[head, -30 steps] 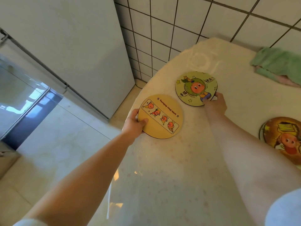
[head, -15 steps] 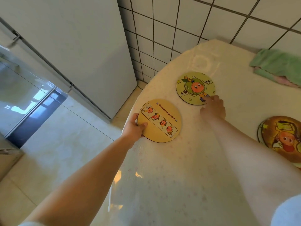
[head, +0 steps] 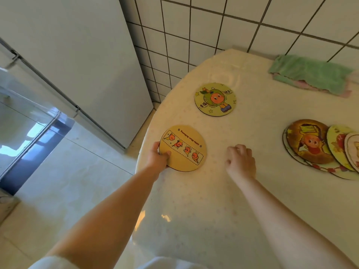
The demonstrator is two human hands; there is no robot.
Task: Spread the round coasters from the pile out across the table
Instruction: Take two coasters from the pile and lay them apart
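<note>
L hand [head: 158, 159] grips yellow coaster [head: 183, 148] edge; R hand [head: 240, 162] beside, empty.

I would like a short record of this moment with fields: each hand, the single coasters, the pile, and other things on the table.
left hand: grips edge of orange coaster, near table edge
right hand: empty, loosely curled, touching no coaster
green coaster: flat, alone, farther from the person
pile: overlapping coasters, right side
table: pale, glossy
cloth: green, by the tiled wall
</note>
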